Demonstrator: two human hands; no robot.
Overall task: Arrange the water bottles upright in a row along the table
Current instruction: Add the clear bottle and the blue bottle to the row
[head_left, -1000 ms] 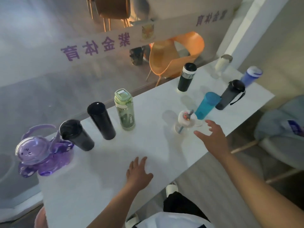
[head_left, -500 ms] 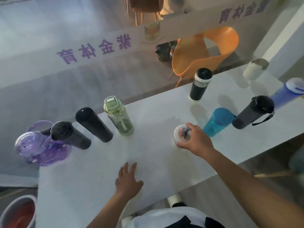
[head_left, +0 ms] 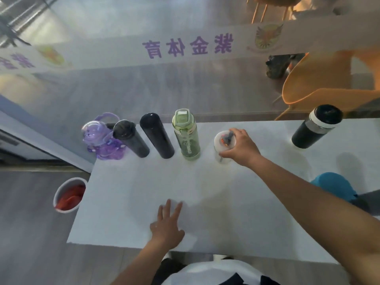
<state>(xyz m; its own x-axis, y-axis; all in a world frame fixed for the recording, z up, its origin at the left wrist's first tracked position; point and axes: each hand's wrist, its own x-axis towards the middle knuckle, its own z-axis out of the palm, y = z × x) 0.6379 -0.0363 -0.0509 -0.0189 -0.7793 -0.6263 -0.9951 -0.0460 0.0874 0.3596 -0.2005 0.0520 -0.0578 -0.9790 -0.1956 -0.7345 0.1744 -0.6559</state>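
Note:
Along the far edge of the white table [head_left: 205,192] stand a purple bottle [head_left: 101,140], a dark grey bottle [head_left: 131,138], a black bottle [head_left: 157,136] and a green bottle [head_left: 187,135], all upright in a row. Just right of the green one stands a small clear bottle with a white lid [head_left: 223,146]; my right hand [head_left: 241,148] grips it from the right. My left hand [head_left: 167,225] lies flat on the table near the front edge, fingers spread. A black tumbler with a white band [head_left: 316,127] stands far right. A blue bottle [head_left: 335,187] shows behind my right forearm.
A white bin with red contents [head_left: 68,195] sits on the floor left of the table. An orange chair [head_left: 320,83] stands behind the glass wall beyond the table. A grey object [head_left: 368,202] lies at the right edge beside the blue bottle.
My right hand closed on the small clear bottle and carried it left, next to the green bottle. The view swung left, so the bottles on the right left the frame. My left hand stayed flat.

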